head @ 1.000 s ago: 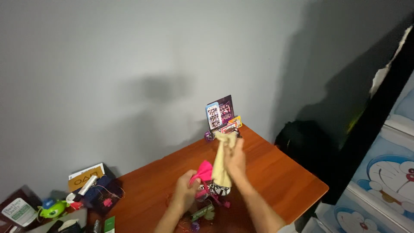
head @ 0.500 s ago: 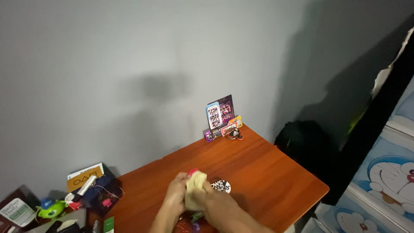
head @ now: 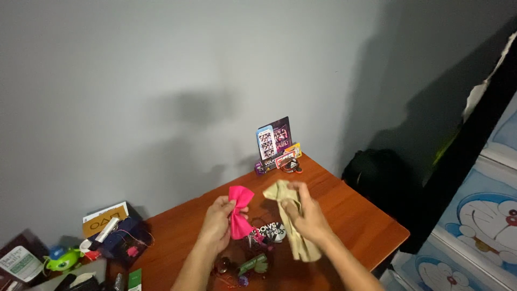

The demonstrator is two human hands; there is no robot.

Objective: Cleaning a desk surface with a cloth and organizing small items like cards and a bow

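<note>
My left hand (head: 217,224) holds a bright pink bow (head: 238,213) by its middle, above the wooden table (head: 350,215). My right hand (head: 305,217) grips a beige cloth strip (head: 293,223) that hangs down past my wrist. The two hands are side by side, a little apart. Below them on the table lie a round black badge (head: 270,231) and several small trinkets (head: 242,265).
Photo cards and small packets (head: 277,145) lean against the grey wall at the table's far corner. A dark box with cards (head: 113,234) and a green toy (head: 63,259) sit at the left. A black bag (head: 377,178) and a cartoon-printed cabinet (head: 484,226) stand to the right.
The hands were pressed together over the cloth; now they have come apart, the left holding the pink bow and the right the beige cloth.
</note>
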